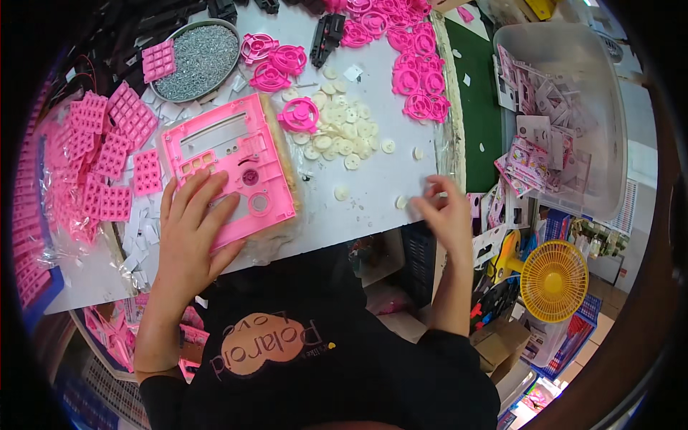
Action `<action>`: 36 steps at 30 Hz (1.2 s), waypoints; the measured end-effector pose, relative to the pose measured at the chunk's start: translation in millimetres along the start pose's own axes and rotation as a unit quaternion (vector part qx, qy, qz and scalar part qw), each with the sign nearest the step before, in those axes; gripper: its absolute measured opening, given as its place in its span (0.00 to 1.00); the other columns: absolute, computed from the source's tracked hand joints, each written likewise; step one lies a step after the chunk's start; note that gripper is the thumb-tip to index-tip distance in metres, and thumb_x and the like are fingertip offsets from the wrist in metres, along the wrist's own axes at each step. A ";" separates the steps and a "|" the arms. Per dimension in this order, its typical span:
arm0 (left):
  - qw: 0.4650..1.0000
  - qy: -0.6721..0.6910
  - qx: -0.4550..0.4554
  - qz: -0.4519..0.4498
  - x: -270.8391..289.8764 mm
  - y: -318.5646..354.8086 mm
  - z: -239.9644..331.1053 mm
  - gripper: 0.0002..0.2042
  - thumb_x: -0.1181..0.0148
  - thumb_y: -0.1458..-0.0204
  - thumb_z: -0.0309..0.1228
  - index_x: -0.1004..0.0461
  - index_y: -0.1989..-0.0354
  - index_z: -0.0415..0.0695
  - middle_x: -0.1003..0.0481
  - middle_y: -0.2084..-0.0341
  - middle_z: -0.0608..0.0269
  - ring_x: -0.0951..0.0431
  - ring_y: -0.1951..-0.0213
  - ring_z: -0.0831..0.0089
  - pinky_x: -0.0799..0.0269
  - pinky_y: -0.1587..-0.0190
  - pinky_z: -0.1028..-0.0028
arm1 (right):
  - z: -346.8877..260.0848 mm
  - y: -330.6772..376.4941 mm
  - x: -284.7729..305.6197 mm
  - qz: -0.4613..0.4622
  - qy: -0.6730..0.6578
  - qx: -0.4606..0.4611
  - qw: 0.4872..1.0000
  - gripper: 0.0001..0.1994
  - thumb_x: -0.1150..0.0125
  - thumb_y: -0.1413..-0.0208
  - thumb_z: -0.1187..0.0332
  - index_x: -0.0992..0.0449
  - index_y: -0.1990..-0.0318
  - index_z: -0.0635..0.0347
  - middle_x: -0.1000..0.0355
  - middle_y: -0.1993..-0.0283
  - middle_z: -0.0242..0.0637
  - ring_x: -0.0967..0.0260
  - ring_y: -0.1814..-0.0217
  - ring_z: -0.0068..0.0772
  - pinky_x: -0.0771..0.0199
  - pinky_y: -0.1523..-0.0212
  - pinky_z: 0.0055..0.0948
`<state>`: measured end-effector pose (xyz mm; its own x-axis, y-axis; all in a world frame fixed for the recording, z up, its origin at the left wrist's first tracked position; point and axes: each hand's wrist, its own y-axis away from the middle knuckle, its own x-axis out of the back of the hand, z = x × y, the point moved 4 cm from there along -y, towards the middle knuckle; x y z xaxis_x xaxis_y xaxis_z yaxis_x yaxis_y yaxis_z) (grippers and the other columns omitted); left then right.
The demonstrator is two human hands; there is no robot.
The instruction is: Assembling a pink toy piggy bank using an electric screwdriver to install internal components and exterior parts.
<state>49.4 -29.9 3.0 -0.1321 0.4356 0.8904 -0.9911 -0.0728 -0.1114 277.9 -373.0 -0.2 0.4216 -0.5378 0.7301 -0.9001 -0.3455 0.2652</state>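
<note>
My left hand [192, 231] lies with spread fingers on a pink plastic casing [276, 168], holding it down on a tan pad [290, 161]. The casing has a long slot, small square openings and a round hole. Close to the table's front right edge is my right hand [446, 211], its fingers half curled and the thumb apart from them. No object shows between them. A small white disc [401, 203] lies beside that thumb. More white discs [344, 132] are heaped right of the casing, with a pink ring part [298, 115] at the heap's left side.
Pink keypad sheets [115, 155] pile up at the left. An oval dish of screws [204, 61] stands at the back left. Pink ring parts [419, 72] lie at the back right. Beyond the table's right edge are a clear bin [609, 136] and a yellow fan [553, 281].
</note>
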 end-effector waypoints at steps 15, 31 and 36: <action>0.903 0.402 0.153 -0.002 14.5 -5.6 29.2 0.08 0.33 0.49 0.27 0.23 0.62 0.40 0.27 0.76 0.61 0.26 0.76 0.69 0.32 0.73 0.69 | -200.1 29.9 -106.4 -0.168 -0.041 0.528 0.832 0.13 0.28 0.54 0.75 0.21 0.59 0.62 0.27 0.62 0.39 0.26 0.67 0.37 0.24 0.66 0.31; 0.991 0.050 0.077 0.096 10.3 -9.8 3.9 0.17 0.32 0.52 0.34 0.25 0.54 0.45 0.29 0.46 0.56 0.32 0.41 0.56 0.41 0.39 0.52 | -214.9 2.7 -136.6 -0.032 0.058 0.485 0.872 0.06 0.32 0.53 0.78 0.23 0.67 0.65 0.26 0.58 0.43 0.30 0.54 0.49 0.27 0.54 0.41; 0.996 -0.006 0.076 0.044 2.1 -8.5 -1.4 0.20 0.33 0.54 0.38 0.25 0.53 0.46 0.32 0.40 0.61 0.39 0.33 0.59 0.53 0.31 0.45 | -222.7 -10.2 -156.7 -0.035 0.144 0.538 0.830 0.08 0.32 0.57 0.76 0.23 0.68 0.66 0.29 0.50 0.45 0.37 0.43 0.56 0.32 0.47 0.47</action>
<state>57.5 -27.1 5.2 -0.2164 0.4116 0.8853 -0.9618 -0.2454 -0.1211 196.6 -113.9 23.0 0.2860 -0.3353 0.8976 -0.1913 -0.9379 -0.2894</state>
